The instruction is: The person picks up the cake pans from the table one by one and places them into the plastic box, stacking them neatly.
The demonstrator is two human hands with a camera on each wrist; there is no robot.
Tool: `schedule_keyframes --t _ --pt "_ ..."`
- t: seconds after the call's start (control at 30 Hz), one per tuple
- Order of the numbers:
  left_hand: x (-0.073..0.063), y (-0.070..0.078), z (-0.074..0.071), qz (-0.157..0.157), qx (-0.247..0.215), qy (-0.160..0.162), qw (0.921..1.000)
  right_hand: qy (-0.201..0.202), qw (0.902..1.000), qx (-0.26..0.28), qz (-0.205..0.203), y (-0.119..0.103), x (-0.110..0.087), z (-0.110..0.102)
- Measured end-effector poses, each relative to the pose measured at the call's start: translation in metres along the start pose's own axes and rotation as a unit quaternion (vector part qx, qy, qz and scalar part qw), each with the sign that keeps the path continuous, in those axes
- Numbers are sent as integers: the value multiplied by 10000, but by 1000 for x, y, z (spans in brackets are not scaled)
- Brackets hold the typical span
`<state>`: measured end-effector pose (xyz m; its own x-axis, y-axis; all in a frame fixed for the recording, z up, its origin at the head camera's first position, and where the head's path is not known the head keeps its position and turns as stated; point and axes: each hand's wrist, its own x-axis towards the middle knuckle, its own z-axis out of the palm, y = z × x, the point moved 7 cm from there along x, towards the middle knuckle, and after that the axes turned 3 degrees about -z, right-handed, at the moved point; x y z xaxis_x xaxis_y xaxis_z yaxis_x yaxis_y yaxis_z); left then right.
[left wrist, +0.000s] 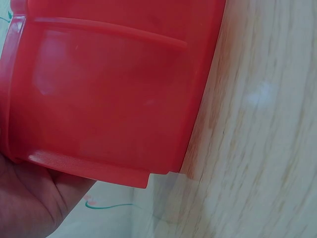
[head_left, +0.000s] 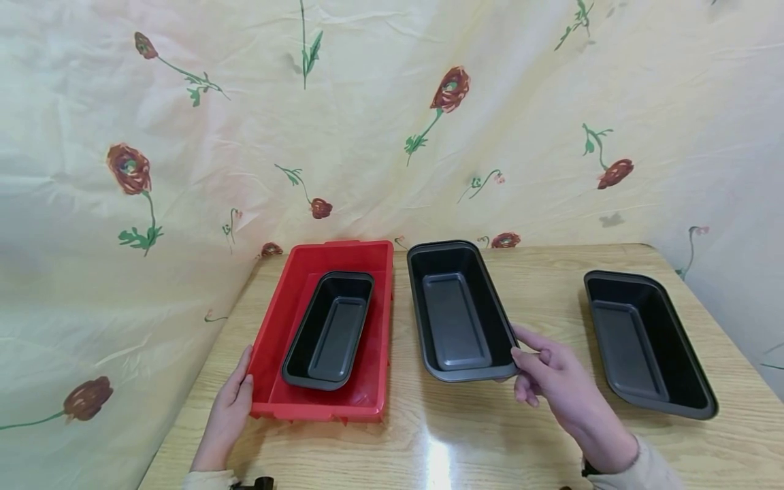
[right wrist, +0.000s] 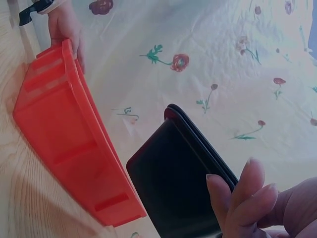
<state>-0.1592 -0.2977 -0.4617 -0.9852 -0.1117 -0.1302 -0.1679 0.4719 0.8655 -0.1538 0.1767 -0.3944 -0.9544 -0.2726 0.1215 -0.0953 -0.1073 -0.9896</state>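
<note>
My left hand (head_left: 226,412) holds the front left corner of a red plastic bin (head_left: 365,413); in the left wrist view its fingers pass behind the bin's rim. Inside that bin lies a small black loaf pan (head_left: 338,338). With thumb and fingers, my right hand (head_left: 566,395) pinches the front right corner of a larger black loaf pan (head_left: 454,320). This pan is off the table, just right of the bin, its hollow facing up toward the head camera. The right wrist view shows the held pan's dark outer wall (right wrist: 173,181) beside the fingers.
Another black loaf pan (head_left: 643,340) stands on the right side of the wooden table (head_left: 539,292), beyond my right hand. A flowered cloth (head_left: 367,122) hangs behind the table and along its left side.
</note>
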Motion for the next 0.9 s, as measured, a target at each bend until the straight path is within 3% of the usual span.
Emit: schedule_keyframes --t 0.6,0.9 --pt "0 0 -1 -28 -39 -1 10000 -67 9999 84 -15 1 8 14" --pt "0 0 -1 -13 -64 -11 10000 21 9995 -98 295 4 12 21"
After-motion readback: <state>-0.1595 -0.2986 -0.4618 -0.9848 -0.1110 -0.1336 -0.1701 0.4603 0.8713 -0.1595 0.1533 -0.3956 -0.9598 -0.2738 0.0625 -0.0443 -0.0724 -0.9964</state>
